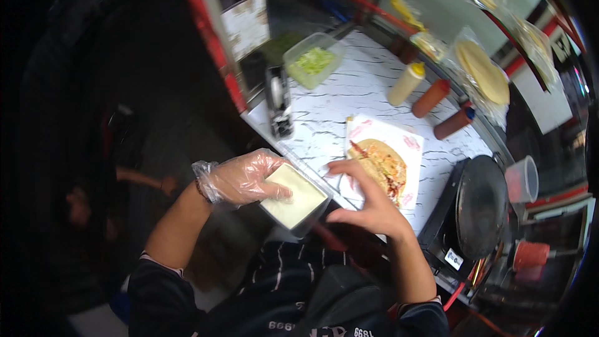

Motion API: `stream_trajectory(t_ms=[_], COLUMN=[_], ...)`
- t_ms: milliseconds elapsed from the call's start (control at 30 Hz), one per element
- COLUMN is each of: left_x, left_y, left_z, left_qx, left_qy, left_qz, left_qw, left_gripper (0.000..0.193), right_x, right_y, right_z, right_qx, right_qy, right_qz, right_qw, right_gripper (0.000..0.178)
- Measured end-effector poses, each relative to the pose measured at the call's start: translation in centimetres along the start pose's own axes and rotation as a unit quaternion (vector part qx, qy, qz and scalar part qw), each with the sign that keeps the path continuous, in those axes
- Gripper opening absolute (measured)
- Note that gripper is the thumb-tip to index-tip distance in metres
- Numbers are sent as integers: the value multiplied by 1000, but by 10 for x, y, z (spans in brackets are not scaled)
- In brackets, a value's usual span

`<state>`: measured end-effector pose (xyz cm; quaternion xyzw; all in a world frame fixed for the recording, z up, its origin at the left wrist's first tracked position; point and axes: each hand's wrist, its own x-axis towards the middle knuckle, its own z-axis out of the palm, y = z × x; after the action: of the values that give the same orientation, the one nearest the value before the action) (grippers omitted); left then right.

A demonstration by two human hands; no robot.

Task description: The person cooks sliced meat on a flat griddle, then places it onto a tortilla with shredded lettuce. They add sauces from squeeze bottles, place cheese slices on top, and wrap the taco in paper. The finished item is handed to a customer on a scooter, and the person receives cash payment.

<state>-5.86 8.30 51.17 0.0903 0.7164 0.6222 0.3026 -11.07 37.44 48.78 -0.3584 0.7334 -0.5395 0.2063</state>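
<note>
My left hand point(243, 178), in a clear plastic glove, grips a square plastic tub point(299, 224) just off the counter's front edge. Its thumb lies across the pale cream-coloured surface at the top; whether that is a lid or the contents I cannot tell. My right hand point(377, 209) is bare and slightly blurred. Its thumb and fingers are spread apart beside the tub, with nothing between them. Behind it, a filled flatbread point(387, 162) with shreds and red sauce lies on printed white paper point(409, 143); my right fingers partly cover the near side of both.
On the marbled counter point(324, 112) stand a tub of shredded lettuce point(314, 62), a black holder point(279, 103) and squeeze bottles point(430, 98). At right are a round black griddle point(482, 206) and a clear cup point(523, 179). Bagged flatbreads point(483, 73) sit behind. Another person's forearm point(143, 179) shows at left.
</note>
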Motion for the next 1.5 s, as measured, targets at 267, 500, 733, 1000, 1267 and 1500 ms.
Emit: stream_trajectory(t_ms=[267,500,733,1000,1267,1500], left_x=[105,148,185,200,180,186], left_y=[12,10,-12,-28,-8,-35], left_z=[-53,3,32,67,81,87], left_qx=[-65,99,-186,7,-202,-164], left_qy=[-85,-183,-221,-138,-172,-187], left_qz=[-46,93,-105,-43,-145,-128], left_qw=[993,974,952,990,953,960], left_gripper=[56,63,39,37,33,39], right_x=[-3,-16,-51,-84,-107,-115], right_y=[14,18,17,35,46,61], right_z=[-10,-19,-20,-12,-18,-13], right_qx=[141,64,33,51,59,103], right_qy=[-1,130,203,244,234,244], right_qz=[65,83,288,315,314,298], right_qw=[988,986,935,916,918,917], right_gripper=[25,20,20,23,24,23])
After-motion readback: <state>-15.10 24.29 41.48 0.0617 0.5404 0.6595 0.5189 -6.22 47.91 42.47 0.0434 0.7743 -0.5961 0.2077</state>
